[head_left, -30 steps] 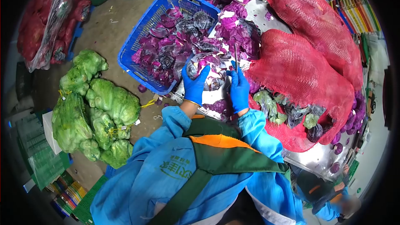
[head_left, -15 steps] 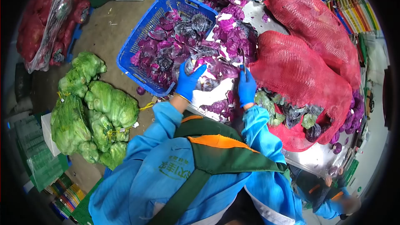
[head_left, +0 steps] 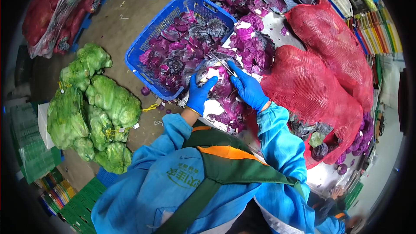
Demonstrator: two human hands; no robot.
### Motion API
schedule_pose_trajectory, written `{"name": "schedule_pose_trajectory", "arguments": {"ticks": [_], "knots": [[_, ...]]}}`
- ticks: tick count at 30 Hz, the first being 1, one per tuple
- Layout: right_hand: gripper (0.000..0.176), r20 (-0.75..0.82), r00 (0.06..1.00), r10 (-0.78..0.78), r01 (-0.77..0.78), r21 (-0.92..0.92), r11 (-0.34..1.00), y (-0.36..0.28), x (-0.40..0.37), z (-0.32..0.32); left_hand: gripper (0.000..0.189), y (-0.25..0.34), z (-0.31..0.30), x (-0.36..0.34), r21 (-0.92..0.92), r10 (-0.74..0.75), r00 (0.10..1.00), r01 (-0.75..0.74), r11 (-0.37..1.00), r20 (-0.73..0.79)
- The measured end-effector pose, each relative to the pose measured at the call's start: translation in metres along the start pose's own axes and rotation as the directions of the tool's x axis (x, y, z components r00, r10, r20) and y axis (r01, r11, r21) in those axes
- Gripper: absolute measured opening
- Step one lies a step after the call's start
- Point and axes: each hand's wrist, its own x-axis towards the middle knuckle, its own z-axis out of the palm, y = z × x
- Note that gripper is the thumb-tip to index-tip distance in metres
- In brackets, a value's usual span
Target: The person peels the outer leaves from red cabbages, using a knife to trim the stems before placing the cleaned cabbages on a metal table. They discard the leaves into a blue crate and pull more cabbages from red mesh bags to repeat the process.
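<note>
In a blue glove, my left hand [head_left: 199,94] is wrapped around the near side of a red cabbage [head_left: 216,74], its cut pale patches turned up. My right hand [head_left: 248,87], also gloved in blue, grips a knife [head_left: 224,65] whose thin blade lies across the top of the cabbage; the handle is mostly hidden by the fingers. Loose purple leaves [head_left: 229,112] lie on the metal table just below both hands. To the left of the cabbage stands a blue basket [head_left: 135,51] full of purple and dark outer leaves.
Red mesh sacks [head_left: 312,80] fill the table's right side, one spilling cabbages from its mouth. More leaves [head_left: 249,39] are heaped behind the hands. Bagged green vegetables [head_left: 110,104] lie on the floor at left. Another person's hand [head_left: 336,193] shows at lower right.
My right hand has moved up and inward with the knife, from beside the cabbage to across its top. The left hand still holds the cabbage. The whole view has shifted slightly.
</note>
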Motion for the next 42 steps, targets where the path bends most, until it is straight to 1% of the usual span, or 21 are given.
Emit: {"name": "schedule_pose_trajectory", "arguments": {"ticks": [1, 3, 6, 9, 14, 16, 18, 19, 20, 21, 22, 23, 24, 26, 28, 30, 32, 33, 35, 38, 42], "knots": [[0.051, 0.021, 0.999, 0.027, -0.026, -0.033, 0.999, 0.001, 0.002, -0.003, 0.069, -0.002, -0.005, 0.008, -0.010, 0.003, 1.000, -0.003, 1.000, -0.010], [0.051, 0.035, 0.999, -0.012, 0.016, -0.118, 0.993, 0.000, 0.007, -0.005, 0.078, -0.005, -0.015, 0.022, 0.231, 0.213, 0.937, -0.280, 0.932, 0.276], [0.049, 0.035, 0.999, -0.018, 0.026, -0.237, 0.971, -0.005, 0.009, -0.007, 0.078, -0.003, -0.013, 0.016, 0.341, 0.216, 0.918, -0.330, 0.880, 0.331], [0.040, -0.234, 0.961, 0.148, -0.181, -0.126, 0.975, 0.009, 0.009, 0.006, 0.075, -0.004, -0.017, 0.029, 0.360, 0.162, 0.920, -0.296, 0.885, 0.357], [0.035, -0.490, 0.850, 0.194, -0.125, 0.170, 0.977, 0.054, 0.019, 0.029, 0.077, 0.008, -0.018, 0.029, 0.326, 0.043, 0.913, -0.189, 0.926, 0.405], [0.039, -0.489, 0.782, 0.386, -0.240, 0.335, 0.911, 0.083, 0.022, 0.031, 0.087, -0.002, -0.035, 0.043, 0.545, 0.162, 0.819, -0.499, 0.674, 0.550], [0.040, -0.514, 0.736, 0.441, -0.297, 0.341, 0.892, 0.102, 0.008, 0.053, 0.089, 0.003, -0.040, 0.030, 0.490, 0.263, 0.722, -0.647, 0.584, 0.641], [0.041, -0.456, 0.751, 0.478, -0.284, 0.431, 0.857, 0.098, -0.002, 0.056, 0.091, -0.001, -0.042, 0.021, 0.388, 0.242, 0.801, -0.499, 0.774, 0.547], [0.041, -0.392, 0.763, 0.514, -0.276, 0.521, 0.808, 0.093, -0.014, 0.061, 0.091, -0.008, -0.046, 0.016, 0.394, 0.237, 0.807, -0.493, 0.776, 0.542], [0.041, -0.390, 0.763, 0.515, -0.278, 0.522, 0.807, 0.086, -0.025, 0.068, 0.093, -0.015, -0.048, 0.015, 0.277, 0.204, 0.907, -0.317, 0.907, 0.369], [0.041, -0.216, 0.716, 0.664, -0.410, 0.639, 0.651, 0.080, -0.036, 0.073, 0.094, -0.020, -0.044, 0.012, 0.107, 0.125, 0.973, -0.148, 0.983, 0.195], [0.041, -0.021, 0.636, 0.771, -0.533, 0.711, 0.459, 0.075, -0.047, 0.076, 0.094, -0.026, -0.041, 0.006, 0.224, 0.271, 0.934, -0.323, 0.919, 0.234], [0.041, -0.018, 0.635, 0.772, -0.539, 0.706, 0.460, 0.071, -0.056, 0.076, 0.093, -0.016, -0.034, -0.002, 0.387, 0.422, 0.840, -0.535, 0.751, 0.343], [0.039, -0.436, 0.778, 0.452, -0.387, 0.233, 0.892, 0.064, -0.067, 0.071, 0.094, -0.011, -0.032, 0.006, 0.348, 0.307, 0.830, -0.491, 0.799, 0.466], [0.043, -0.490, 0.798, 0.352, -0.325, 0.141, 0.935, 0.024, -0.063, 0.039, 0.096, -0.007, -0.031, 0.020, 0.438, 0.272, 0.850, -0.476, 0.763, 0.451], [0.048, -0.435, 0.898, 0.062, -0.087, -0.038, 0.995, -0.015, -0.054, 0.008, 0.098, -0.003, -0.031, 0.029, 0.524, 0.227, 0.869, -0.454, 0.720, 0.440], [0.050, -0.275, 0.958, 0.082, -0.100, -0.054, 0.994, -0.028, -0.047, -0.007, 0.106, 0.005, -0.032, 0.036, 0.466, 0.172, 0.809, -0.481, 0.742, 0.561], [0.053, -0.107, 0.990, 0.096, -0.104, -0.069, 0.992, -0.029, -0.043, -0.012, 0.107, 0.003, -0.034, 0.036, 0.473, 0.246, 0.779, -0.564, 0.677, 0.576], [0.054, -0.088, 0.996, 0.015, -0.022, -0.088, 0.996, -0.007, -0.035, -0.004, 0.107, -0.012, -0.043, 0.038, 0.570, 0.302, 0.732, -0.671, 0.474, 0.611], [0.058, -0.077, 0.989, -0.129, 0.115, -0.165, 0.980, 0.007, -0.028, -0.002, 0.101, -0.007, -0.024, 0.028, 0.548, 0.237, 0.816, -0.540, 0.639, 0.528], [0.063, 0.075, 0.995, -0.070, 0.091, -0.316, 0.944, -0.008, -0.015, -0.017, 0.095, -0.004, -0.019, 0.049, 0.556, 0.189, 0.786, -0.563, 0.612, 0.588]]}}
